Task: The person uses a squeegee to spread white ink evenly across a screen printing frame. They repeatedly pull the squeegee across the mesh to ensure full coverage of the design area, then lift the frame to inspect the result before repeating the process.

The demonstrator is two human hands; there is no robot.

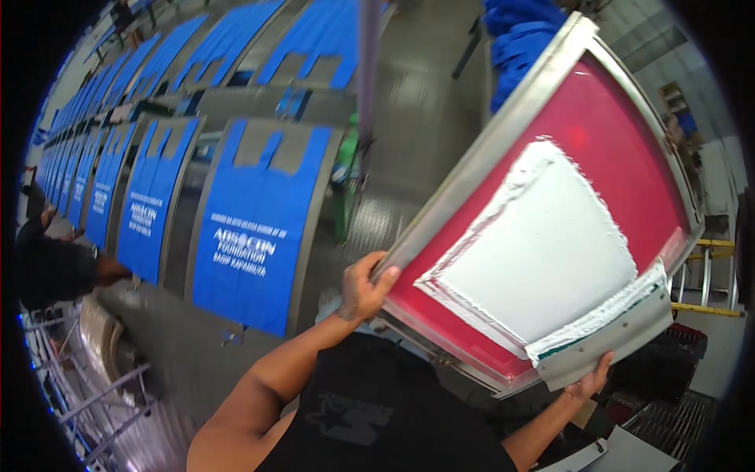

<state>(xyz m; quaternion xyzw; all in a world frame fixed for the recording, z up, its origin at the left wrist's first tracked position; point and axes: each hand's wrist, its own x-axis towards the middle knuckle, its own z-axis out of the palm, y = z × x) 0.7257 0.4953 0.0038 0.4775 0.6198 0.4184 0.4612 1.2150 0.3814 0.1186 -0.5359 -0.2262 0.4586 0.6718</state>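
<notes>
My left hand (366,287) is closed round the left side of a large metal-framed screen (487,230) with red mesh. A broad patch of white ink (535,244), ridged at its edges, covers much of the mesh. A wide grey metal squeegee (602,334) with a green blade, coated in white ink, lies along the screen's lower right part. My right hand (590,377) grips at the squeegee's lower edge; whether it also holds the frame beneath is hidden. The screen is held tilted to the right of my body.
Rows of boards carry blue printed bags (248,259) at the left. A co-worker (51,263) stands at the far left. A grey pole (366,86), piled blue fabric (515,55), a metal rack (126,377) and a yellow-railed ladder (712,307) surround me.
</notes>
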